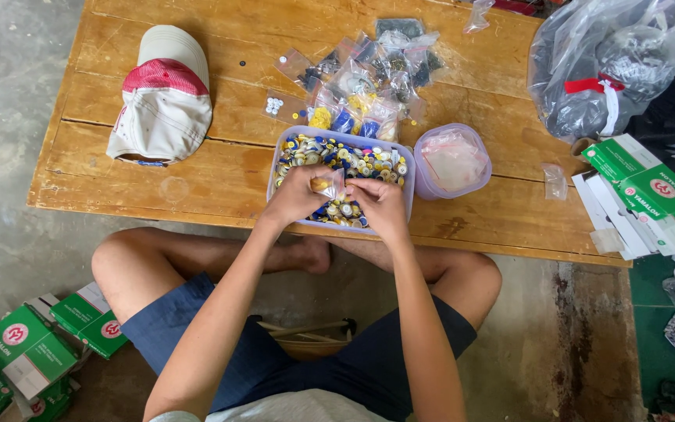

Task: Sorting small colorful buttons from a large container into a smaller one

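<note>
We are pinching small clear bag [330, 184] with left hand [300, 195] and right hand [379, 202], fingers clenched on it, frame centre, above button tub [278, 153] on bench [220, 168].

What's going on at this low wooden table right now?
A person sits cross-legged at the low wooden table. Both hands, left hand and right hand, pinch a small clear plastic bag over a pale rectangular plastic tub full of blue, yellow and white buttons. Filled little bags lie behind it, a round lilac container beside it, and a white and red cap to the left.
</note>
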